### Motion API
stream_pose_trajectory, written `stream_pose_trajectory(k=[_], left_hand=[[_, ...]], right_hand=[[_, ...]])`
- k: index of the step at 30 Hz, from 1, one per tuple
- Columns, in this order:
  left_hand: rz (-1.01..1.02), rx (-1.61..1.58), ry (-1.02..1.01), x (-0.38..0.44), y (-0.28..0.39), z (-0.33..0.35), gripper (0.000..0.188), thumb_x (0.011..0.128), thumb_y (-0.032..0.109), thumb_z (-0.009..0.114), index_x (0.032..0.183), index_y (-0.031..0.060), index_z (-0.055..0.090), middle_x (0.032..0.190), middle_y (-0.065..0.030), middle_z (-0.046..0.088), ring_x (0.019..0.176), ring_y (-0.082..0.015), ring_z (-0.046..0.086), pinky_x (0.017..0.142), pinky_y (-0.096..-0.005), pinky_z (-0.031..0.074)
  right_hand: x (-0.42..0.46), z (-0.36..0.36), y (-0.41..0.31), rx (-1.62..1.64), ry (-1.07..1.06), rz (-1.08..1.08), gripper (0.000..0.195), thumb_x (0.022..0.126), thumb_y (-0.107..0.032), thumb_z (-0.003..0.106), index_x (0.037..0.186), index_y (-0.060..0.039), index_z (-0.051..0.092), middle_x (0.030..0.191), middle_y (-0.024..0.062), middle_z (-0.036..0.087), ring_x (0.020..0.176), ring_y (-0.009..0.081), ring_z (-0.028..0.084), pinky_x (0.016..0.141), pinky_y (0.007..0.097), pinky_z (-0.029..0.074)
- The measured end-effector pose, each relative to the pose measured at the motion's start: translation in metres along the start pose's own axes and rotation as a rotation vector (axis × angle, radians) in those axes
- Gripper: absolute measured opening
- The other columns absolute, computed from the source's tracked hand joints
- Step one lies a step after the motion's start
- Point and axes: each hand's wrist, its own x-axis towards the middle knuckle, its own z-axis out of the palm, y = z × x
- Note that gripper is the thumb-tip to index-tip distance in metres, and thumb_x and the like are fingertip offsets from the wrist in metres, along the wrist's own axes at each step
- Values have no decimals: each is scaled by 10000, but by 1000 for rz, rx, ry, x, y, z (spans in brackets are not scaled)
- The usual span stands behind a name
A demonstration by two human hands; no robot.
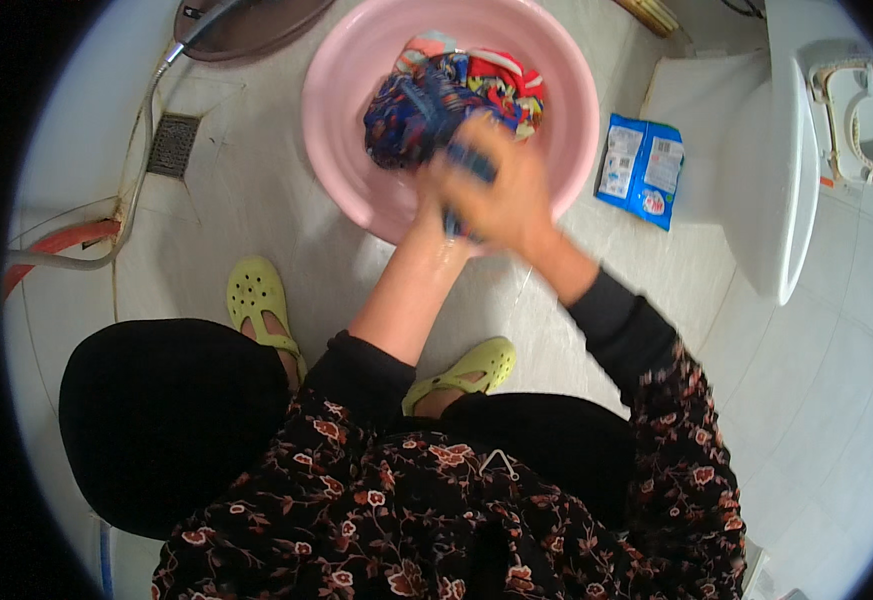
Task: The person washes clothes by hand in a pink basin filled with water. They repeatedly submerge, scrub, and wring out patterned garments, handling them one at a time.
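Observation:
A pink plastic basin stands on the tiled floor in front of me. Inside it lies a bunched dark blue patterned cloth, beside a red, white and yellow patterned cloth and a pale pink and grey piece of fabric. Over the basin's near side, my right hand is closed around part of the blue cloth, blurred by motion. Mostly behind it, my left hand is pressed against the same cloth. Its fingers are largely covered, and the wrist looks wet.
A blue detergent packet lies right of the basin, near a white ceramic fixture. To the left are a floor drain, a shower hose and a red pipe. A brown basin sits at the upper left.

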Motion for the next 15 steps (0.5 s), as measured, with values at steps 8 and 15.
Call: stream_pose_trajectory(k=[8, 15], left_hand=[[377, 474, 617, 19, -2, 24, 237, 802, 104, 573, 1025, 32, 611, 984, -102, 640, 895, -234, 634, 826, -390, 526], [229, 352, 323, 13, 15, 21, 237, 804, 85, 568, 1034, 34, 597, 994, -96, 640, 932, -253, 619, 874, -410, 500]], right_hand=[[2, -69, 105, 512, 32, 495, 185, 819, -194, 629, 960, -80, 587, 838, -7, 559, 798, 92, 506, 747, 230, 402], [8, -102, 73, 434, -235, 425, 519, 794, -249, 689, 1248, -88, 495, 1223, 81, 533, 1143, 184, 506, 1000, 328, 361]])
